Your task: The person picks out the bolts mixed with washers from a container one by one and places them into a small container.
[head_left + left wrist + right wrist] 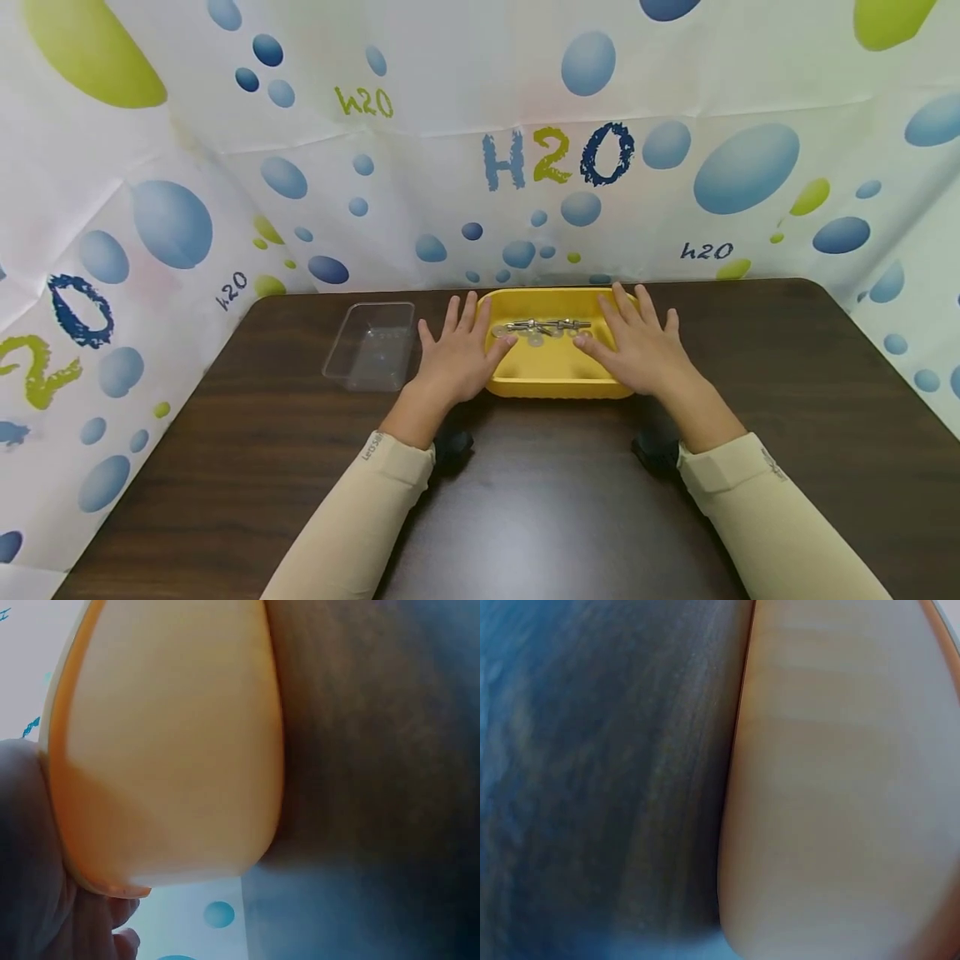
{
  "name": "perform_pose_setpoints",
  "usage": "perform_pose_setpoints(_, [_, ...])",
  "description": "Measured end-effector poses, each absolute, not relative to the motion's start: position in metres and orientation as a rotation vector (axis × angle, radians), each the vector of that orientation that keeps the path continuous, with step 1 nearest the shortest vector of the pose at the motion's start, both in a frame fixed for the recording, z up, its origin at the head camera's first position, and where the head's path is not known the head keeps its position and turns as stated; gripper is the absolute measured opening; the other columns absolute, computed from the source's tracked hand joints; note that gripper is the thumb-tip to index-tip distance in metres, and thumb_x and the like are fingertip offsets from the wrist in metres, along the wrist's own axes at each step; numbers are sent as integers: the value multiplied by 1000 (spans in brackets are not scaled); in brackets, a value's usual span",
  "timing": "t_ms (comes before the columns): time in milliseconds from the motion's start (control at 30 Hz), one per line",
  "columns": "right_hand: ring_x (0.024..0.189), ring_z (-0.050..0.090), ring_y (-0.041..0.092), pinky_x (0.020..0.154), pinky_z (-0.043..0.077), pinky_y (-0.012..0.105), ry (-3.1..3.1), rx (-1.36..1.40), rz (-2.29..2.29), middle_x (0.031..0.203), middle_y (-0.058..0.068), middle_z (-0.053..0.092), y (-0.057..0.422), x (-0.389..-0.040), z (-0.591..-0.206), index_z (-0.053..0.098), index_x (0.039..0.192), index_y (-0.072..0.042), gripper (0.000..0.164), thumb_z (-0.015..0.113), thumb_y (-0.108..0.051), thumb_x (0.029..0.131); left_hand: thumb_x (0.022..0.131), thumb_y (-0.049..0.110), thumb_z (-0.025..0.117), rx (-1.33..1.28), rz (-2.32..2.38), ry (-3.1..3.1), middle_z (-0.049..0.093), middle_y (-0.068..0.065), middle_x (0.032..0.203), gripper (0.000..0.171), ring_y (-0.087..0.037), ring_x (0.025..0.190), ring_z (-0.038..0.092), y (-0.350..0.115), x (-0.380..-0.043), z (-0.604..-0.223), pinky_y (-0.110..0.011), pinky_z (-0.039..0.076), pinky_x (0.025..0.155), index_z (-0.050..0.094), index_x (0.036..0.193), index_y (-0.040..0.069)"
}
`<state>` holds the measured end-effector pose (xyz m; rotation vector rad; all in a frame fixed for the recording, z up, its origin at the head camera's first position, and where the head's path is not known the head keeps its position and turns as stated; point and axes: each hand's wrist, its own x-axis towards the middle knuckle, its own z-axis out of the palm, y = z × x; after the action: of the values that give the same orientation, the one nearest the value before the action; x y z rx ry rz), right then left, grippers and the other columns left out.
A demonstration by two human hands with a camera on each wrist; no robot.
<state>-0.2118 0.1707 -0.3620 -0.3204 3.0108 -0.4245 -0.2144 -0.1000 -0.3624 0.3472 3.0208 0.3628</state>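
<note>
In the head view a yellow plastic tray (551, 388) stands near the back of the table. Metal bolts (572, 323) and thin round washers (536, 340) lie together on its floor toward the rear. My left hand (459, 358) is spread flat over the tray's left rim, thumb reaching inward. Over the right rim my right hand (648, 348) spreads likewise, its thumb close to the washers. Neither hand grips anything. Up close in the left wrist view, part of the left hand (34, 855) overlaps the tray wall (172, 750); the tray wall (840, 787) also fills much of the right wrist view.
A clear plastic box (372, 367) stands left of the tray, just beyond the left hand. The dark wood table (540, 517) reaches back to a white cloth backdrop (450, 200) with blue and green spots. Black wrist mounts (453, 448) hang under both wrists.
</note>
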Motion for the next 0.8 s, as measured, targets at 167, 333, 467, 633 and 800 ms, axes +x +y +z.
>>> perform_pose_setpoints(167, [150, -16, 40, 108, -12, 75, 3015, -319, -422, 166, 11, -7, 171, -211, -363, 9, 160, -14, 96, 22, -79, 91, 97, 70, 21, 340, 363, 3053, 4, -4, 167, 83, -26, 154, 1, -100, -210, -364, -68, 0, 117, 4, 160, 20])
perform_pose_setpoints(333, [150, -15, 40, 109, -13, 74, 3029, -318, -426, 166, 12, -6, 170, -211, -364, 11, 160, -14, 94, 24, -78, 92, 96, 71, 26, 372, 317, 3045, 6, -6, 167, 88, -25, 154, 5, -106, -202, -360, -64, 2, 119, 4, 160, 13])
perform_pose_setpoints(467, [150, -14, 41, 109, -13, 74, 3026, -326, -420, 166, 12, -6, 167, -211, -365, 10, 160, -14, 94, 24, -78, 92, 96, 70, 31, 440, 231, 3028, 13, -10, 166, 91, -25, 153, 13, -114, -193, -357, -59, 11, 121, 10, 159, 8])
perform_pose_setpoints(633, [150, -12, 42, 109, -13, 74, 3030, -324, -403, 166, 13, -4, 168, -210, -365, 11, 160, -14, 97, 22, -80, 90, 95, 66, 43, 584, 215, 3054, 30, -14, 160, 88, -27, 148, 29, -124, -183, -352, -51, 25, 119, 30, 154, 3])
perform_pose_setpoints(800, [150, -13, 43, 109, -14, 73, 3023, -330, -406, 166, 14, -3, 169, -210, -364, 11, 160, -13, 96, 22, -80, 91, 93, 61, 54, 731, 258, 3112, 43, -13, 153, 79, -27, 141, 42, -132, -179, -352, -45, 39, 113, 47, 146, 4])
